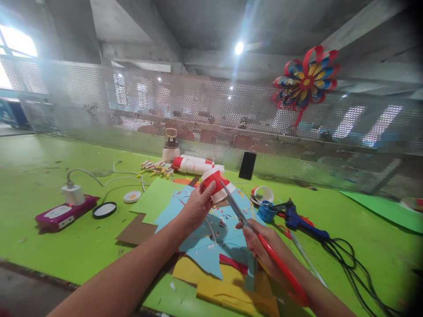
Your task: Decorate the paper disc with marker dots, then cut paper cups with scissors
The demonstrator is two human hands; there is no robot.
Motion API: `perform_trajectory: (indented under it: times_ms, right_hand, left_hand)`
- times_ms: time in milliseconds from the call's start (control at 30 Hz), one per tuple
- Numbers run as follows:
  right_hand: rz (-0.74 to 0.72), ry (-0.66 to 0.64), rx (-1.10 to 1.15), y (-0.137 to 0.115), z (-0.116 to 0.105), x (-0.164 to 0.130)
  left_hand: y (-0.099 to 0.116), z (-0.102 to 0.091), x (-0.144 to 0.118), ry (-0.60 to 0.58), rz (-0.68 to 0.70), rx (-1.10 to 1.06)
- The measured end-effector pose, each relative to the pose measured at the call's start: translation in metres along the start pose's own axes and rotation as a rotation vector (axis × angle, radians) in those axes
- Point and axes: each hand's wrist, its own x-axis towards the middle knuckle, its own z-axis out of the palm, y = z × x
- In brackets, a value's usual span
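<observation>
A red and white paper cup (219,187) is held on its side over the middle of the table, with the fingers of my left hand (200,203) closed around one end. In my right hand (259,240) is a pair of scissors (238,211) with red handles, gripped around the middle near the pivot. The blade tips point up and left and lie against or just in front of the cup's side; whether they cut into it I cannot tell. Under both hands lies light blue paper (198,237) strewn with small coloured scraps.
Yellow (234,293), brown (134,231) and green sheets (155,198) surround the blue paper. To the right are a blue glue gun (302,224) with its black cord, and tape rolls (263,193). A purple power strip (68,213) stands left; a phone (247,165) leans on the mesh screen.
</observation>
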Motion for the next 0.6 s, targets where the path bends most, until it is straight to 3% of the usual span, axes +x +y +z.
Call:
perform_trajectory:
  times_ms: [600]
  right_hand:
    - [0.021,0.048,-0.013,-0.013,0.003,-0.007]
  left_hand:
    - [0.000,0.001,-0.002,-0.031,-0.047,-0.023]
